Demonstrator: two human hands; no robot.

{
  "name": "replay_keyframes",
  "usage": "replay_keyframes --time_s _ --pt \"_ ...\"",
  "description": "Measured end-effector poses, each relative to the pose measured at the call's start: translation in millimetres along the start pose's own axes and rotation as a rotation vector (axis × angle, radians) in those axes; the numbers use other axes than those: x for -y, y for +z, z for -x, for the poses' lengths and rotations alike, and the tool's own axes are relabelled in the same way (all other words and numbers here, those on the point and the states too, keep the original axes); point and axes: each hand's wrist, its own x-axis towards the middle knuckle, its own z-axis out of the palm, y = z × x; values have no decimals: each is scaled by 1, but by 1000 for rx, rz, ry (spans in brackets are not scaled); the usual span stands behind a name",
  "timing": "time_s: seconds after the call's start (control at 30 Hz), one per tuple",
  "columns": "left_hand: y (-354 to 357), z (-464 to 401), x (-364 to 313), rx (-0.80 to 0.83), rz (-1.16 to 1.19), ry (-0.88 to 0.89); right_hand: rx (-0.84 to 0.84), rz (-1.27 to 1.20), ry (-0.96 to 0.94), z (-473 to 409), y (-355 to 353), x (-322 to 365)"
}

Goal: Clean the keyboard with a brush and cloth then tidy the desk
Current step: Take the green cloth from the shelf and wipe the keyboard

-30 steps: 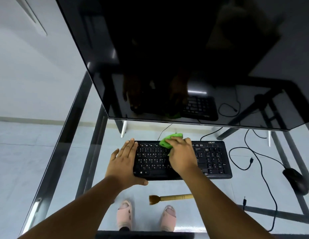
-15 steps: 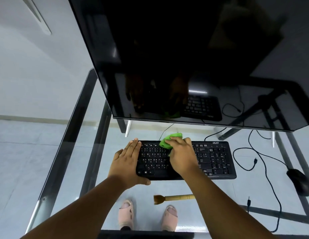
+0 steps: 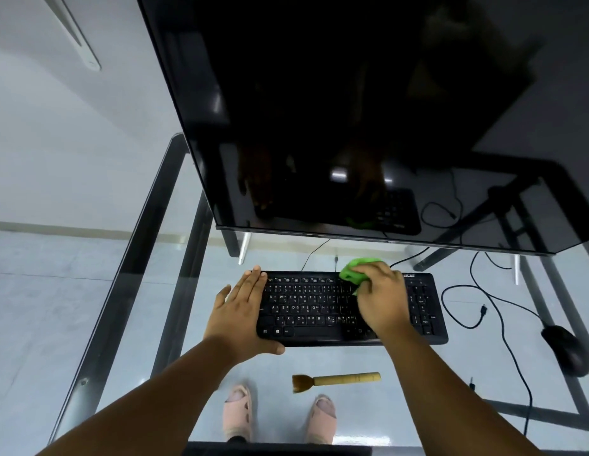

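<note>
So the big black monitor (image 3: 368, 120) takes up most of the far side of the glass worktop (image 3: 174, 291), screen dark and off. Right in front of it sits the keyboard (image 3: 319, 311), square to the near edge. The left hand (image 3: 242, 315) is lying flat on the keyboard's left end, fingers straight and together, thumb hooked along the near edge, looks like it's just pinning the thing down. The right hand (image 3: 381, 297) is bunched around a green cloth (image 3: 354, 273) and pressing it on the far row of keys, a bit right of the middle.

Off to the right there's a mouse (image 3: 562, 348) with a messy run of cables (image 3: 483, 311) looping between it and the keyboard. The brush (image 3: 335, 380) lies on the glass just near of the keyboard, bristles pointing left, nobody touching it.

My read on progress: the brush being parked suggests the brushing part is over and we're in the cloth wipe now. Can't tell how much of the board has been covered, and the numpad end may well be left. After that the whole tidy-up is ahead: brush and cloth put away, those loose cables sorted, mouse squared up.
</note>
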Motion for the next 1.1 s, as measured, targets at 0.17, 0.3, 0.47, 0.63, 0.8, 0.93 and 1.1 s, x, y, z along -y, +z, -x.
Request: replay_keyframes --time_s 0.17,0.3,0.47,0.63,0.8,0.93,1.1 --pt "-8 2 9 12 8 -22 -2 -98 164 7 -12 -16" --pt "-11 2 12 7 26 -21 10 -434 221 1 -11 12" --pt "-10 3 12 23 35 -47 185 -481 264 -13 10 46" --pt "-9 6 14 21 55 -73 324 -355 122 -10 24 69" --pt "-10 5 14 17 52 -67 312 -143 99 -9 19 51" --pt "-10 6 13 20 38 -65 191 -48 180 -6 4 38" --pt "-9 4 14 19 35 -59 238 5 -60 5 15 59"
